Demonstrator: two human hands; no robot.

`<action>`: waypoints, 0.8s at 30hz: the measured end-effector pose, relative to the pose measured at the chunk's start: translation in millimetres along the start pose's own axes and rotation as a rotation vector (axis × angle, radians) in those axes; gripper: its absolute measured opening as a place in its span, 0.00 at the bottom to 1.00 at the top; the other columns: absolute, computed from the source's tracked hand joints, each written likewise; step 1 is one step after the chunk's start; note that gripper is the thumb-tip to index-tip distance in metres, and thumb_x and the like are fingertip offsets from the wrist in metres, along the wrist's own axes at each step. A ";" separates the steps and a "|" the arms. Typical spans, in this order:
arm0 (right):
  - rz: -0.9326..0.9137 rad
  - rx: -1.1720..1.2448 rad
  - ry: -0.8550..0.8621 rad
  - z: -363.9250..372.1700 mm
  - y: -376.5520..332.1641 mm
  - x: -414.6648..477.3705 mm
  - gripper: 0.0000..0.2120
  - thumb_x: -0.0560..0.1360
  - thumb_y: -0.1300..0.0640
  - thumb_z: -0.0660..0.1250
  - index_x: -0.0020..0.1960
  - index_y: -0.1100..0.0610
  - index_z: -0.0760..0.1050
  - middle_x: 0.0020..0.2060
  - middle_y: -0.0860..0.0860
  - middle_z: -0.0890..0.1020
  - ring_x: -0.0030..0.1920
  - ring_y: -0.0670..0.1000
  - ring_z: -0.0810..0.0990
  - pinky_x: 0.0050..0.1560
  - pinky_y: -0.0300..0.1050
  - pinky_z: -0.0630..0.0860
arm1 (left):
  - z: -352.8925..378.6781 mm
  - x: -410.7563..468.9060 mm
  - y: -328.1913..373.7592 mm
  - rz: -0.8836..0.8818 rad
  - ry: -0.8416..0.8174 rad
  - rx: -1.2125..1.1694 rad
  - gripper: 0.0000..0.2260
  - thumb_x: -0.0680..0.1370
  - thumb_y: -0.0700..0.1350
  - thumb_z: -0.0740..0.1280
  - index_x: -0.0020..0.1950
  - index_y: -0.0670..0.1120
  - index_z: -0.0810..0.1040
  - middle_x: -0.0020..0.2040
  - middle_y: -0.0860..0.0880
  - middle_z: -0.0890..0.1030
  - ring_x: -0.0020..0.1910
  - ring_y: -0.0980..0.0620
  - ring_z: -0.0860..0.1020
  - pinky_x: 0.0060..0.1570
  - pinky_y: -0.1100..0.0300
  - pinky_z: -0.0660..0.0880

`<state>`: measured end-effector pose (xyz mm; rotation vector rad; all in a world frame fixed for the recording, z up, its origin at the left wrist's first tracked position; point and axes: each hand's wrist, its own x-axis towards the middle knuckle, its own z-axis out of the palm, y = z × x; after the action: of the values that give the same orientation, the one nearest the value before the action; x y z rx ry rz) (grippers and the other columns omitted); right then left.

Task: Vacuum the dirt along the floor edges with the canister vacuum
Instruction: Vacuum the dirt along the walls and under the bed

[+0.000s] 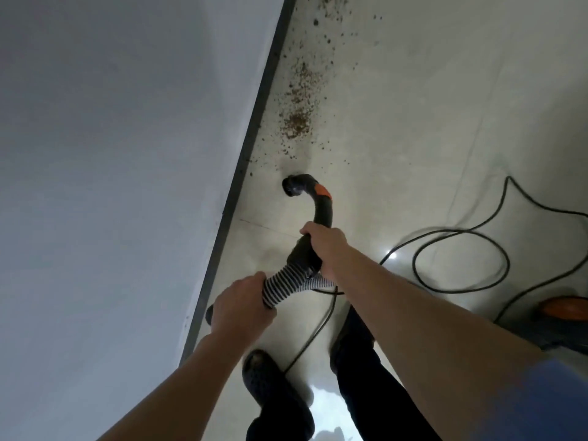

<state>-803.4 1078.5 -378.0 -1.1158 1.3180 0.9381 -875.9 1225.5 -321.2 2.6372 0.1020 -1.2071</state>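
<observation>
While left fingers (258, 277) grip hose (280, 288), right fingers (308, 231) grip handle (323, 214), cord (461, 272) looped beside canister (563, 319), dirt (296, 122) ahead.

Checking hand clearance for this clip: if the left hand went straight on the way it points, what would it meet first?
The left hand grips the ribbed hose and points along it; first in line is probably the black handle cuff, held by the right hand. Depth is unclear.

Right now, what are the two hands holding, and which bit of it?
The right hand grips the vacuum's black curved handle; the left hand grips the striped hose just behind it.
</observation>
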 end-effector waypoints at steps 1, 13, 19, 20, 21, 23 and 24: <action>-0.009 -0.013 -0.001 -1.6 -7.5 1.0 0.19 0.75 0.58 0.69 0.62 0.62 0.69 0.52 0.61 0.81 0.49 0.60 0.82 0.40 0.53 0.80 | -2.0 2.0 5.6 -0.003 0.003 -0.010 0.06 0.73 0.45 0.65 0.43 0.51 0.68 0.34 0.54 0.74 0.34 0.53 0.74 0.34 0.59 0.70; -0.165 0.115 0.234 -65.8 -88.7 39.6 0.18 0.74 0.60 0.69 0.61 0.62 0.71 0.50 0.59 0.81 0.48 0.59 0.83 0.50 0.59 0.82 | -17.9 90.5 73.3 0.167 0.115 -0.081 0.09 0.73 0.46 0.67 0.45 0.49 0.67 0.40 0.53 0.74 0.42 0.50 0.74 0.41 0.57 0.68; -0.103 -0.117 0.094 23.6 -55.1 20.0 0.14 0.75 0.57 0.69 0.57 0.61 0.71 0.50 0.60 0.82 0.47 0.59 0.82 0.43 0.52 0.81 | -21.2 54.1 0.2 -0.002 0.015 -0.080 0.06 0.74 0.49 0.65 0.44 0.51 0.68 0.37 0.53 0.76 0.37 0.52 0.77 0.39 0.56 0.78; -0.085 -0.152 0.076 33.6 -50.7 15.1 0.13 0.75 0.57 0.69 0.55 0.60 0.71 0.50 0.60 0.82 0.48 0.60 0.82 0.46 0.54 0.82 | -23.0 46.5 -7.9 -0.018 -0.002 -0.085 0.05 0.74 0.48 0.65 0.44 0.51 0.69 0.37 0.53 0.77 0.37 0.53 0.77 0.38 0.58 0.77; -0.071 -0.173 0.065 39.6 -48.0 12.0 0.13 0.74 0.57 0.69 0.55 0.60 0.70 0.51 0.60 0.81 0.49 0.60 0.82 0.49 0.55 0.82 | -25.6 41.0 -12.3 -0.024 -0.012 -0.089 0.05 0.74 0.48 0.65 0.45 0.51 0.69 0.38 0.54 0.78 0.37 0.53 0.77 0.37 0.59 0.76; -0.044 -0.172 0.053 41.4 -50.7 8.2 0.15 0.74 0.57 0.69 0.57 0.60 0.70 0.52 0.61 0.81 0.50 0.61 0.82 0.52 0.58 0.81 | -30.9 37.9 -12.9 -0.010 -0.032 -0.099 0.06 0.74 0.49 0.66 0.46 0.51 0.69 0.39 0.54 0.78 0.38 0.54 0.77 0.37 0.61 0.75; -0.036 -0.157 0.060 37.3 -56.2 7.6 0.16 0.73 0.57 0.70 0.58 0.60 0.70 0.52 0.61 0.81 0.50 0.61 0.82 0.52 0.59 0.81 | -33.8 39.9 -9.4 0.003 -0.035 -0.111 0.07 0.73 0.49 0.66 0.46 0.51 0.69 0.39 0.54 0.77 0.38 0.54 0.77 0.37 0.60 0.75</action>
<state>-739.4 1100.6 -383.6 -1.2931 1.2851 1.0014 -826.3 1241.4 -331.6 2.5195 0.1538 -1.2094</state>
